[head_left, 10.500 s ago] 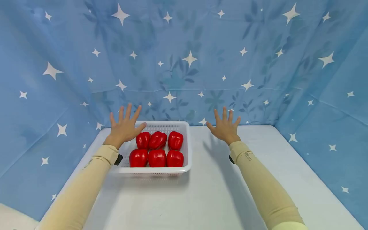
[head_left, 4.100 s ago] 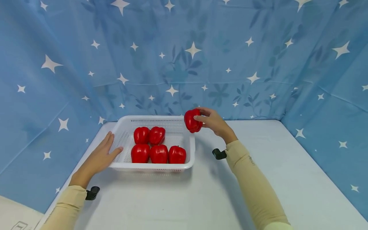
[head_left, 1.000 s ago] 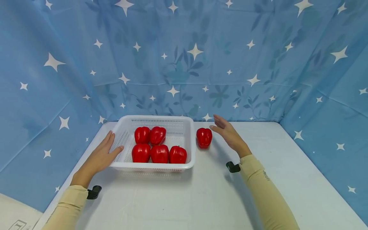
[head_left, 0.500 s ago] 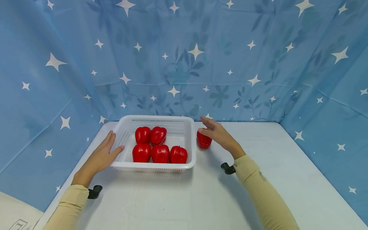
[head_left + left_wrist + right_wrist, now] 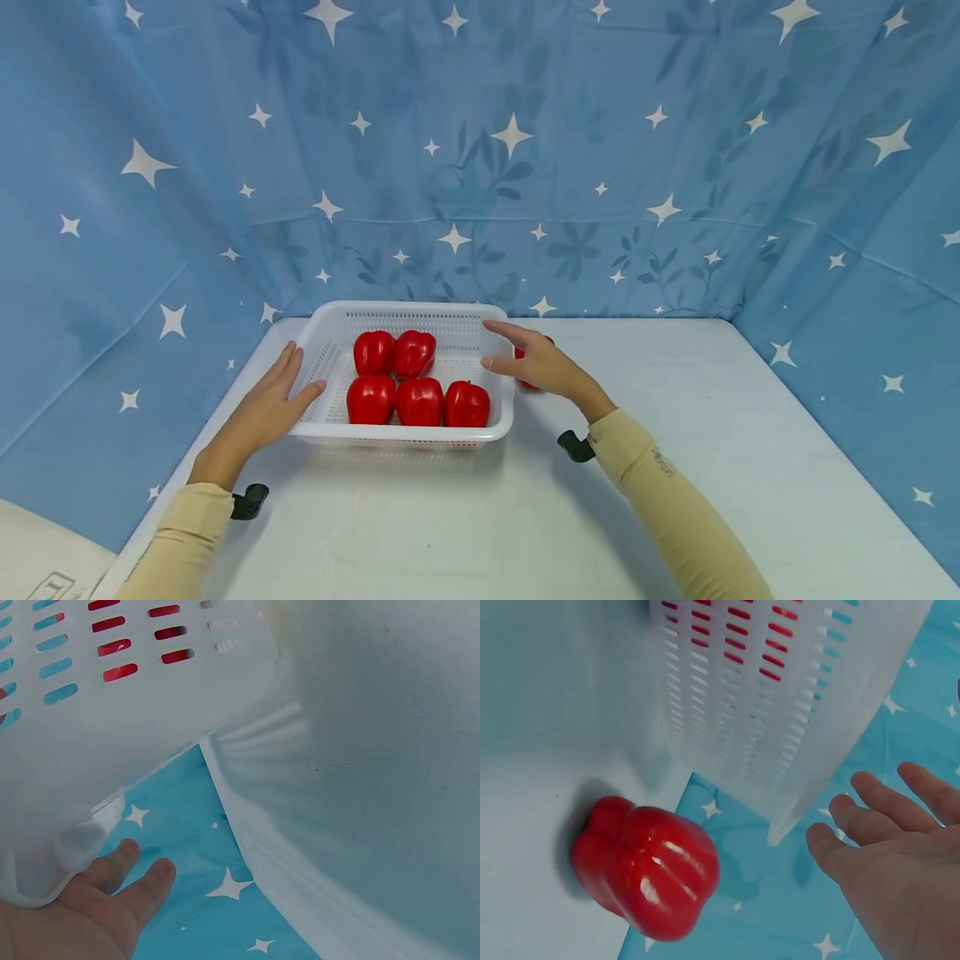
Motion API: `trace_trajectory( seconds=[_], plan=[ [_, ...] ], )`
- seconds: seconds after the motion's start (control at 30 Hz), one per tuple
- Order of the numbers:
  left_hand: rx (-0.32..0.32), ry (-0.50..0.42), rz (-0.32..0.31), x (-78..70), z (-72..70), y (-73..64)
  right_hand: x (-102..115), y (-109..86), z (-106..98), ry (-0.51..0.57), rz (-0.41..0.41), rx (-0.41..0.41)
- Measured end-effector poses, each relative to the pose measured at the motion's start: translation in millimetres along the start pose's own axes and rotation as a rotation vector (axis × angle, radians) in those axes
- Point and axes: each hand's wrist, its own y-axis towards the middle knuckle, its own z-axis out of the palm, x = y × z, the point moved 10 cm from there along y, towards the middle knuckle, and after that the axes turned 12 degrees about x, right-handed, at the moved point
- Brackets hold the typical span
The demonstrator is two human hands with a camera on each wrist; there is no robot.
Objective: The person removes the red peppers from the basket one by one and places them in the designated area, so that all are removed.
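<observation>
Hovering nr bskt (image 5: 405, 432) w/ 5 red peppers (image 5: 420, 402) — R hand (image 5: 546, 362)

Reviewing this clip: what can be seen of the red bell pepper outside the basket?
The red bell pepper is glossy, lobed and plastic-looking, with bright highlights. It rests on the white table, right of the white basket and apart from it; its exact pose is hard to tell. The right hand partly hides it in the head view, though nothing grips it.
</observation>
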Motion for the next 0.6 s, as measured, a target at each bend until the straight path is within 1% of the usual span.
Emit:
trace_trajectory(
  seconds=[0.23, 0.4, 0.5, 0.6],
  plan=[
    [0.003, -0.013, -0.005, -0.6, 0.8, -0.4, 0.9, 6.5, 17.1, -0.096, 0.052, 0.032],
    [0.008, -0.014, -0.009, 0.3, 1.4, 0.3, 0.8, 11.1, 30.3, -0.138, 0.091, 0.085],
    [0.008, -0.012, -0.008, 1.2, 1.3, 0.7, 2.7, 16.0, 38.3, -0.232, 0.094, 0.131],
    [0.006, -0.012, -0.008, 2.3, 0.8, 0.6, 6.6, 22.0, 47.5, -0.372, 0.073, 0.186]
  ],
)
